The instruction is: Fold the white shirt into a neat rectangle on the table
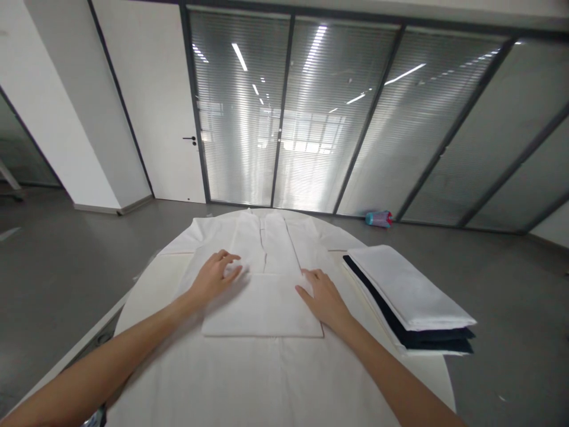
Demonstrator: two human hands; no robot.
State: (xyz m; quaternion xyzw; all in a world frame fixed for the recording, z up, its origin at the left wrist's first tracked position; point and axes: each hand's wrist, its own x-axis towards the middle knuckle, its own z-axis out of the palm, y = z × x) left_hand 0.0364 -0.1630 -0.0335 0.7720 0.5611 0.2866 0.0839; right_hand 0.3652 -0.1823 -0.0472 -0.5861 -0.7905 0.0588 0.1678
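Observation:
A white short-sleeved garment [275, 373] is spread over the table. On its middle lies a flat white rectangular piece [264, 308]; whether it is a fold of cloth or a separate sheet I cannot tell. Over the upper left part of that rectangle is my left hand [217, 274], fingers apart and slightly bent, holding nothing. My right hand [323, 296] rests at the rectangle's upper right side, with thumb and fingers spread. Above the rectangle, two white strips with a gap between them run up toward the collar area.
Folded white and dark cloths are stacked [409, 290] at the right edge of the round white table [142, 296]. Beyond the grey floor stand a white door [155, 107] and glass partitions with blinds. A blue and red item [379, 219] lies by the glass.

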